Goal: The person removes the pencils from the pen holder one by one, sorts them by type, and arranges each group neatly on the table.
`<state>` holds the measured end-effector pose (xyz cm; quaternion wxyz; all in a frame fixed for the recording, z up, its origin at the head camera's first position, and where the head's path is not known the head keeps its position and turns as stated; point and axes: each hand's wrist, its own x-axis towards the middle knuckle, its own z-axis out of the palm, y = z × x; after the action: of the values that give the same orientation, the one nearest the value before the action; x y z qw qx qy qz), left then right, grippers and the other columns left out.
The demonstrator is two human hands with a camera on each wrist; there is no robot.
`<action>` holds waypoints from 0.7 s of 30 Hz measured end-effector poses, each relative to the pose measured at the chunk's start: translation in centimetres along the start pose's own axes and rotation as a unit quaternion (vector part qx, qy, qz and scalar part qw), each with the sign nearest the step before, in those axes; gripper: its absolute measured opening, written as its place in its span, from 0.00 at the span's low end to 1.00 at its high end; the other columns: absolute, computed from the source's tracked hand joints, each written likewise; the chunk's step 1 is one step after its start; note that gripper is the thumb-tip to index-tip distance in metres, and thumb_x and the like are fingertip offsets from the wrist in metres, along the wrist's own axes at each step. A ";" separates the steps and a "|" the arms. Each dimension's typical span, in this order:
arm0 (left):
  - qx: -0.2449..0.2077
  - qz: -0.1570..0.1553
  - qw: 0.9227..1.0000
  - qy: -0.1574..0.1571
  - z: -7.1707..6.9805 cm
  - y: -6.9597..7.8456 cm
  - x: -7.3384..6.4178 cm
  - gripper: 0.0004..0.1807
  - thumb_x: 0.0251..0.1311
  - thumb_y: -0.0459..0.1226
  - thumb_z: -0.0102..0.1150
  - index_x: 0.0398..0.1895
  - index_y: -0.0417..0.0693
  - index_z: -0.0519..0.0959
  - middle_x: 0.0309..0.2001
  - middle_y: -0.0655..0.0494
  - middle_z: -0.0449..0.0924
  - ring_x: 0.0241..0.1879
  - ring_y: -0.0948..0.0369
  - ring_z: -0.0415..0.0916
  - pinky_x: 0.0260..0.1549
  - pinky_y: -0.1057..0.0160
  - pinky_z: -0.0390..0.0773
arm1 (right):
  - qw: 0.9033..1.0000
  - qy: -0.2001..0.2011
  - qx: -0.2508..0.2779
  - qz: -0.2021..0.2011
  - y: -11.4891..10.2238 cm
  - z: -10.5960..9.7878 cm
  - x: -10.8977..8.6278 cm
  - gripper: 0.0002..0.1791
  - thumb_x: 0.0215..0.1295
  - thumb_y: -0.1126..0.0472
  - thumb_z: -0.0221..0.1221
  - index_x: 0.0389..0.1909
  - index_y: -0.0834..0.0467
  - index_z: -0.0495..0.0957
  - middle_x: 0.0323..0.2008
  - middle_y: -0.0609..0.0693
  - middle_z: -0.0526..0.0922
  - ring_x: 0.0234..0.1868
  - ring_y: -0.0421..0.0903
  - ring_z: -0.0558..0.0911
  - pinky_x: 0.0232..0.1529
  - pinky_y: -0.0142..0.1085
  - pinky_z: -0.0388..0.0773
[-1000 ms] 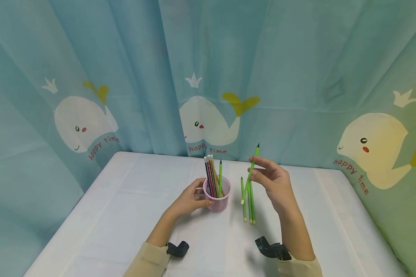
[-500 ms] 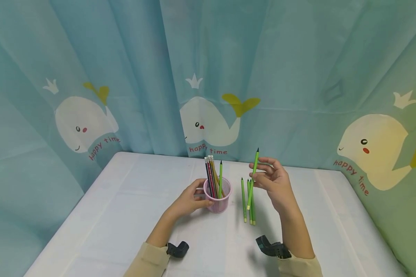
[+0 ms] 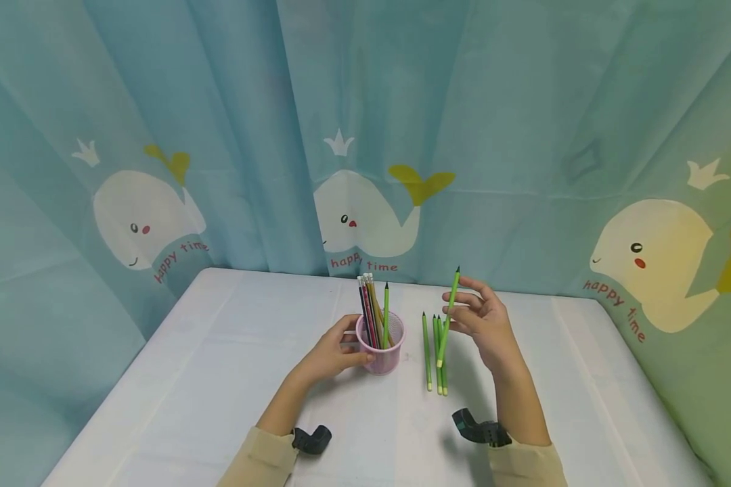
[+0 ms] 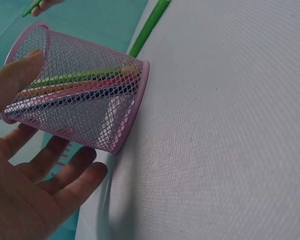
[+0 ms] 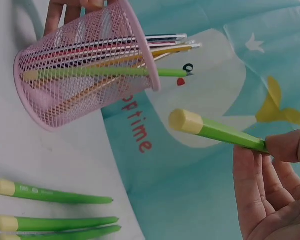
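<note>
A pink mesh pencil cup (image 3: 382,360) stands upright on the table, holding several pencils and one green pencil (image 3: 386,311) with its dark tip up. My left hand (image 3: 329,352) grips the cup's left side, thumb at the front near the rim and fingers behind. To the right of the cup, my right hand (image 3: 481,323) pinches another green pencil (image 3: 449,318) between thumb and fingers. Its dark tip points up and its pale yellow end down. In the right wrist view that pale end faces the camera. Below it, 3 green pencils (image 5: 60,193) lie on the table.
The white-covered table (image 3: 207,379) reaches back to a blue curtain (image 3: 499,135) printed with white whales. Dark curved wrist mounts (image 3: 481,429) stick out from both sleeves (image 3: 526,465).
My right hand has turned the pencil it pinches from a clear slant to more nearly upright, its lower end swinging right. The left hand stays at the cup.
</note>
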<state>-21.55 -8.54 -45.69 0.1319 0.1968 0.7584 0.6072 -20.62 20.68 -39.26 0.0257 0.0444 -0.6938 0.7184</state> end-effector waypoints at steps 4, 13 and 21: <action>-0.006 0.005 1.000 -0.004 0.0 0.0 0.0 0.40 0.47 0.35 0.69 0.64 0.48 0.59 0.59 0.44 0.64 0.56 0.48 0.68 0.53 0.50 0.72 | 1.000 0.016 -0.009 0.007 0.5 -0.3 0.2 0.30 0.60 0.67 0.59 0.62 0.52 0.62 0.50 0.63 0.76 0.44 0.54 0.79 0.38 0.41 0.81; 0.007 -0.004 1.000 -0.001 -0.1 0.0 -0.1 0.40 0.46 0.38 0.70 0.63 0.51 0.60 0.58 0.48 0.66 0.55 0.51 0.70 0.52 0.53 0.73 | 0.999 0.032 -0.037 0.025 2.2 -1.3 0.6 0.31 0.59 0.66 0.59 0.63 0.52 0.61 0.48 0.58 0.77 0.47 0.57 0.78 0.38 0.40 0.81; -0.017 0.007 1.000 -0.010 0.0 0.1 0.0 0.40 0.47 0.32 0.68 0.64 0.45 0.59 0.60 0.44 0.64 0.56 0.47 0.68 0.52 0.52 0.73 | 0.996 0.029 -0.077 0.034 3.4 -1.9 0.9 0.32 0.56 0.65 0.62 0.62 0.53 0.62 0.48 0.62 0.76 0.44 0.53 0.79 0.38 0.43 0.81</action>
<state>-21.59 -8.52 -45.54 0.1391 0.2058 0.7453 0.6188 -21.86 22.43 -42.59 0.0244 -0.0025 -0.7469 0.6645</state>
